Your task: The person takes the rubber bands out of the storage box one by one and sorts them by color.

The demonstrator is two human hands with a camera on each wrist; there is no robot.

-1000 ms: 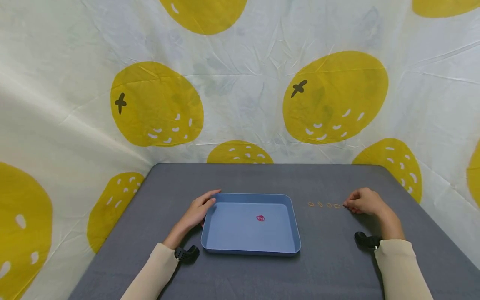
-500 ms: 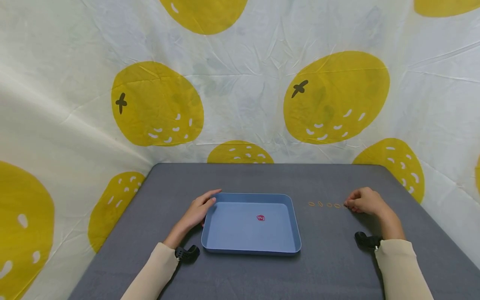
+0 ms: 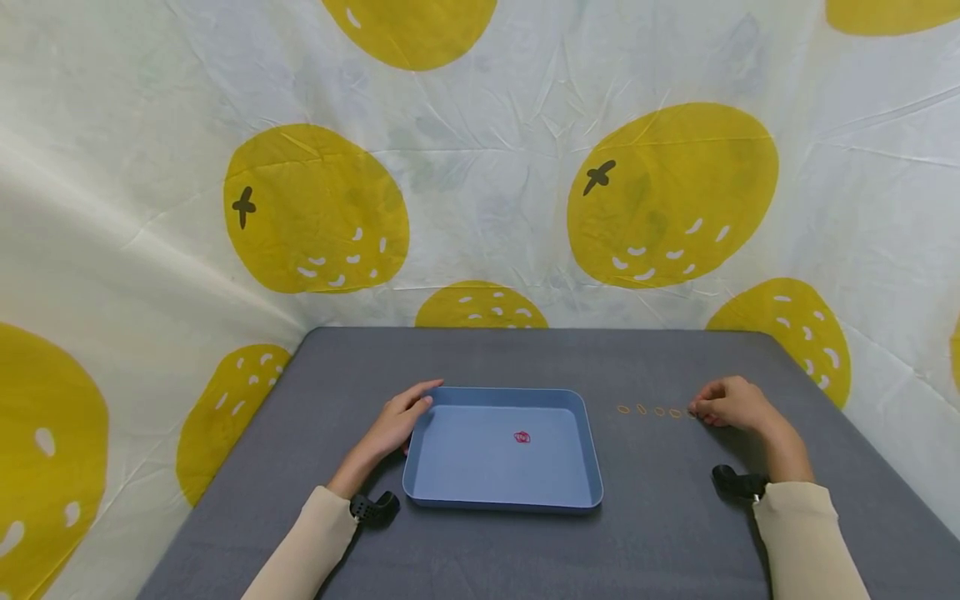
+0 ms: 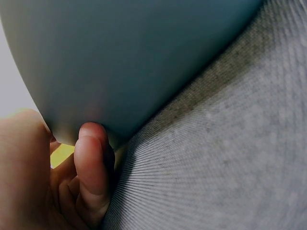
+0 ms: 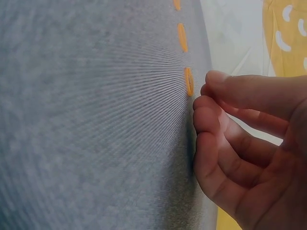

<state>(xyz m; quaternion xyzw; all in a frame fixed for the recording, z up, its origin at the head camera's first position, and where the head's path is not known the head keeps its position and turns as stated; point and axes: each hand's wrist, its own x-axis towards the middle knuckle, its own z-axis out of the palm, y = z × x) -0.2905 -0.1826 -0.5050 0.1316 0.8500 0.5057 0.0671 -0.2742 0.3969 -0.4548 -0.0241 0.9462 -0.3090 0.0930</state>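
Note:
My left hand (image 3: 392, 423) holds the left side of a shallow blue tray (image 3: 502, 506), thumb at the rim. In the left wrist view, a curled finger (image 4: 91, 160) presses on the tray's outer wall (image 4: 120, 62) low by the cloth. A small tangle of red rubber bands (image 3: 522, 437) lies inside the tray. To the right, several thin orange rubber bands (image 3: 659, 412) lie in a row. My right hand (image 3: 735, 404) is at the row's right end, thumb and forefinger pinched together on the last band, mostly hidden by them. Another orange band (image 5: 189, 81) lies right beside the fingertips.
A grey cloth-covered table (image 3: 510, 554) carries everything. Behind it hangs a pale curtain (image 3: 487, 208) printed with yellow fruit. Black wrist cameras sit on the left wrist (image 3: 375, 508) and right wrist (image 3: 738, 482).
My right hand stays at the row's end, its fingertips shifting very slightly; a sliver of the last orange band now shows beside them. The left hand and tray stay put.

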